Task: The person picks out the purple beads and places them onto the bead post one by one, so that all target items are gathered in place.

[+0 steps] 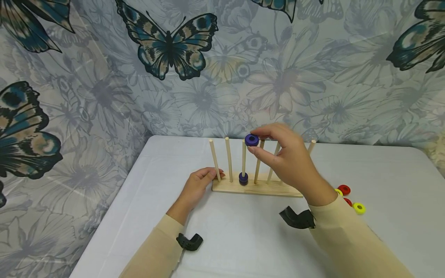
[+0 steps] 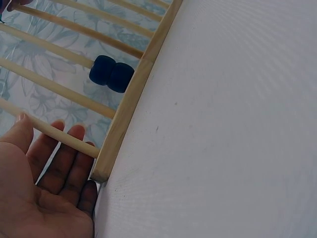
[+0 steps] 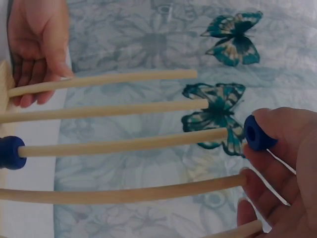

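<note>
My right hand (image 1: 290, 158) pinches a dark blue ring bead (image 1: 252, 140) between thumb and fingers. In the right wrist view this bead (image 3: 254, 133) is just off the tip of the third peg (image 3: 124, 143), its hole facing the peg. Two blue beads (image 2: 111, 73) are stacked at the bottom of that same peg. The wooden peg rack (image 1: 257, 189) has a flat base with several upright pegs. At its left end my left hand (image 1: 199, 185) holds the outermost peg (image 2: 59, 134), thumb on one side and fingers behind it.
Red beads (image 1: 344, 189) and yellow beads (image 1: 359, 208) lie on the white table (image 1: 236, 235) to the right of the rack, partly behind my right forearm. Behind the table hangs a flowered backdrop (image 1: 201, 100) with butterflies. Each wrist carries a black mount (image 1: 297, 218).
</note>
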{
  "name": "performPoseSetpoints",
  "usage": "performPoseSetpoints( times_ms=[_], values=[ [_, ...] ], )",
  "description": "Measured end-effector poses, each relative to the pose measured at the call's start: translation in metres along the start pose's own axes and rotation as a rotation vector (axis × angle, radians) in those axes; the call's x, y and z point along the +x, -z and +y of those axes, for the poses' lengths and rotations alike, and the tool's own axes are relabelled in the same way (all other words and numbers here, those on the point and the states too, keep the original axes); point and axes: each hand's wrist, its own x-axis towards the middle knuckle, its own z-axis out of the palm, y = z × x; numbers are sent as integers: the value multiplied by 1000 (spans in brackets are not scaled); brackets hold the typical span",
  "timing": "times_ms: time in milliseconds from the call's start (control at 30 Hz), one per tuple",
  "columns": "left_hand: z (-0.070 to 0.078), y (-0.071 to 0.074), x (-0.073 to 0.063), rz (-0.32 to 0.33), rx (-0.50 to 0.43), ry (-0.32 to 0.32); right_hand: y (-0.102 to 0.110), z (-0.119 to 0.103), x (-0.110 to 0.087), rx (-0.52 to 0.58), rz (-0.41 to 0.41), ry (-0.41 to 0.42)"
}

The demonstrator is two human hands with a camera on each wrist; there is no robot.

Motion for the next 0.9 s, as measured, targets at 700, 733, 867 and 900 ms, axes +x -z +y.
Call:
performPoseSetpoints(
  times_ms=[700,733,867,900],
  values=[
    [3,-1,-1,13,42,17,-16,3,1,-85,1,-90],
    [3,-1,-1,13,43,17,-16,3,1,-83,0,-96],
    [3,-1,-1,11,46,17,-17,3,3,-79,-4,-118],
    [3,0,-1,10,46,16,-17,3,3,-77,-7,-124]
  ],
)
